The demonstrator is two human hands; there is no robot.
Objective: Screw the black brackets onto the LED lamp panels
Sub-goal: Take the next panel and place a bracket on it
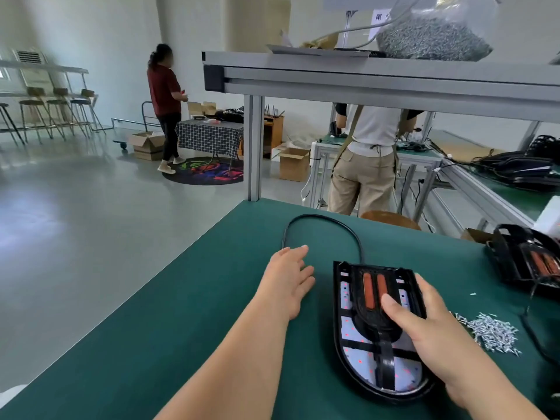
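LED lamp panel [356, 360] flat on green bench [212, 298], black bracket [371, 318] on top. Right hand [424, 325] grips panel's right edge, thumb across bracket. Left hand [289, 280] just left of panel, fingers straight on bench, holding nothing. Screw pile [492, 331] near right.

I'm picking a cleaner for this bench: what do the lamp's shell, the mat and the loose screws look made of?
The lamp shell looks like black moulded plastic, softly glossy along its rim. The mat is green and matte without glare, probably rubber or vinyl. The screws are bright silvery metal, likely plated steel, glinting in their pile.
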